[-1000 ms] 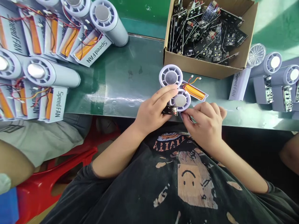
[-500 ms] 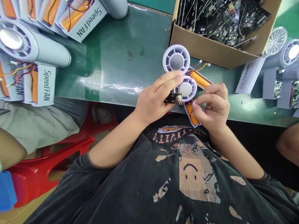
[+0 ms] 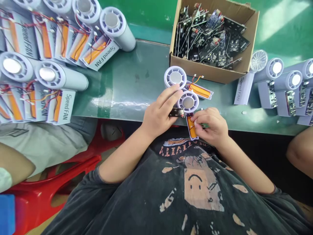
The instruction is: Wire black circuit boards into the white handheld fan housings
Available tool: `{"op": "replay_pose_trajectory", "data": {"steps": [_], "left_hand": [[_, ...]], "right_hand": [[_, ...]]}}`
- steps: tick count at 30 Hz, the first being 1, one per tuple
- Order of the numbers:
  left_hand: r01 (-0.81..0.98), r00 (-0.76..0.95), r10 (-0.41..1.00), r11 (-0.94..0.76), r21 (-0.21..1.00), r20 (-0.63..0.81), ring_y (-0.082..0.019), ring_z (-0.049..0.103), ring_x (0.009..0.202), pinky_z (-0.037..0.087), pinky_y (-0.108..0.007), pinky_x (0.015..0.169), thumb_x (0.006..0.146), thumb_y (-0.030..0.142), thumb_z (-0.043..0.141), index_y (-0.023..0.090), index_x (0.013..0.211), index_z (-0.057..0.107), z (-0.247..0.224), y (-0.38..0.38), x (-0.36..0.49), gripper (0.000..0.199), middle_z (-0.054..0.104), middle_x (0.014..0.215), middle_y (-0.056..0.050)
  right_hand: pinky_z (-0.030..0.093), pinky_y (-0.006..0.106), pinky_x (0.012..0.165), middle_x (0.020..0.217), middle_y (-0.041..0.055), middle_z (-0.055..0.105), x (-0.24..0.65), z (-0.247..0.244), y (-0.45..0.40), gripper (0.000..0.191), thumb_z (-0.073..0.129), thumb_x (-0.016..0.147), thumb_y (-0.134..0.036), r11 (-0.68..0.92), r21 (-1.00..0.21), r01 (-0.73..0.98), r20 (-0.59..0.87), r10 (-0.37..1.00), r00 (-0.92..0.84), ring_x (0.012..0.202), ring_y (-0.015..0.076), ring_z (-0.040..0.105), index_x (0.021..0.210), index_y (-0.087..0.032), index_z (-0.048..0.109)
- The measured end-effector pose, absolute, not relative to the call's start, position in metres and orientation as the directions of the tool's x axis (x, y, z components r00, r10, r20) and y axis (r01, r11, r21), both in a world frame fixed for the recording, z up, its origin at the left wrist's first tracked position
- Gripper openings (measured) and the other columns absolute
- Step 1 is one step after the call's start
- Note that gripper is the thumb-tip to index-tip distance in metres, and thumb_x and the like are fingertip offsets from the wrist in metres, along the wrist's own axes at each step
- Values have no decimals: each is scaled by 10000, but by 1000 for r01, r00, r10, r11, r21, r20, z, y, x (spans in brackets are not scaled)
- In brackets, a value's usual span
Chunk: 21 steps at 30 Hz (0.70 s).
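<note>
Holding a black circuit board (image 3: 176,113) in the left hand (image 3: 160,107), with the right hand (image 3: 210,125) pinching an orange battery (image 3: 192,128).

Black circuit board (image 3: 176,113) beside white fan housing (image 3: 188,101).

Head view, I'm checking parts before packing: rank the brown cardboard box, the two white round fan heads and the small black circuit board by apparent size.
1. Brown cardboard box
2. Upper white round fan head and lower white round fan head: they look alike, so unranked
3. Small black circuit board
</note>
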<state>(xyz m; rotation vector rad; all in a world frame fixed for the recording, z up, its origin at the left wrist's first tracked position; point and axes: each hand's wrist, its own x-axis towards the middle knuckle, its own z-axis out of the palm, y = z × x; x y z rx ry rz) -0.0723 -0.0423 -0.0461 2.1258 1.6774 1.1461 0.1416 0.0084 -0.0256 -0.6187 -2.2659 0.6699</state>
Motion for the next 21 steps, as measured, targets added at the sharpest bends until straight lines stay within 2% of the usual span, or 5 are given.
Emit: {"op": "replay_pose_trajectory", "data": {"steps": [3, 6, 10, 16, 21], "left_hand": [[699, -7, 835, -390, 600, 551, -218, 651, 1111, 599, -326, 810, 839, 277, 706, 282, 1246, 513, -39, -55, -70, 451, 645, 1246, -64], [623, 67, 861, -431, 653, 504, -138, 679, 860, 579, -273, 768, 840, 198, 704, 247, 1087, 585, -29, -66, -61, 279, 701, 945, 3], [623, 114, 935, -331, 709, 336, -149, 686, 918, 574, -299, 820, 875, 159, 644, 206, 1098, 611, -22, -65, -48, 230, 729, 978, -21], [631, 58, 945, -283, 722, 321, -155, 698, 862, 574, -296, 776, 855, 162, 672, 194, 960, 656, -24, -57, -44, 110, 744, 902, -17], [609, -15, 961, -211, 765, 277, -137, 698, 788, 560, -262, 744, 829, 77, 645, 198, 884, 679, -27, -55, -44, 136, 750, 846, -2]], "right_hand": [[459, 306, 678, 865, -24, 712, 142, -29, 5, 205, 589, 839, -83, 616, -750, 241, 399, 712, -578, 726, 131, 629, 925, -265, 549], [464, 281, 634, 845, -23, 696, 139, -32, 2, 166, 632, 845, -114, 528, -810, 257, 342, 780, -524, 649, 111, 562, 907, -253, 568], [459, 287, 629, 757, -22, 677, 135, -33, 4, 112, 621, 856, -131, 586, -759, 284, 379, 752, -539, 645, 123, 559, 855, -234, 578], [480, 339, 723, 931, 23, 762, 139, -31, 7, 175, 559, 862, -102, 727, -647, 230, 468, 617, -633, 779, 163, 662, 945, -222, 655], [454, 335, 701, 923, 33, 764, 140, -29, 5, 179, 547, 878, -119, 694, -662, 284, 463, 676, -573, 756, 164, 650, 916, -211, 696]]}}
